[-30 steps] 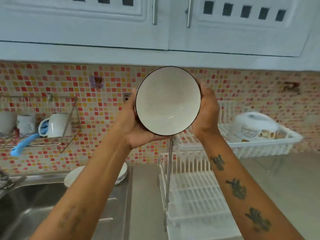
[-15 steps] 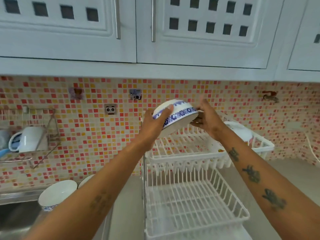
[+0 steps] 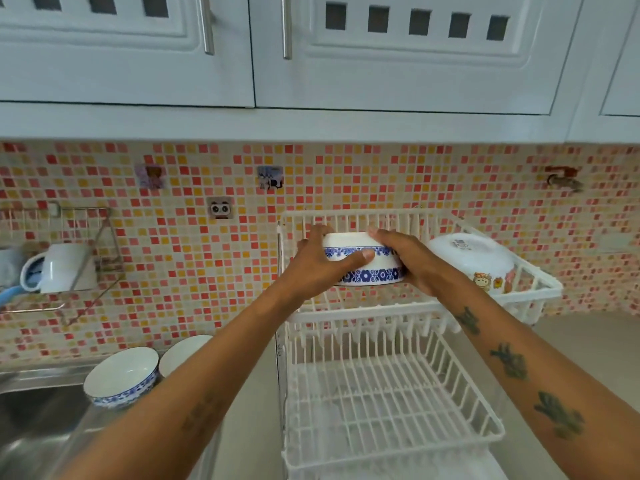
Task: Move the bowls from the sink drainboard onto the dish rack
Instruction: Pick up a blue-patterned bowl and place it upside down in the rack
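Over the top tier of the dish rack [image 3: 349,318], I have a blue-patterned bowl [image 3: 363,259] clamped between both hands, turned upside down so its foot faces up and its rim faces the rack's bars. My left hand [image 3: 320,268] wraps its left side, thumb laid across the band of blue flowers and fingers curled over the far edge. My right hand [image 3: 414,263] closes on its right side, fingers reaching over the upturned base. I cannot tell whether the rim is already touching the rack or just above it, since my hands cover that edge.

Just to the right of this bowl, in the same top tier, a larger white bowl with cartoon figures [image 3: 474,261] lies upside down and tilted, leaning toward the right end of the rack. The lower tier [image 3: 388,403] beneath my forearms shows only its white bars.

Down to the left, on the steel drainboard [image 3: 74,429], two more bowls stand upright side by side: one with a blue flowered band [image 3: 121,375], and a second bowl [image 3: 183,351] behind it, partly hidden by my left forearm. On the tiled wall at far left, a wire shelf [image 3: 86,237] holds a white mug [image 3: 60,268] lying on its side.
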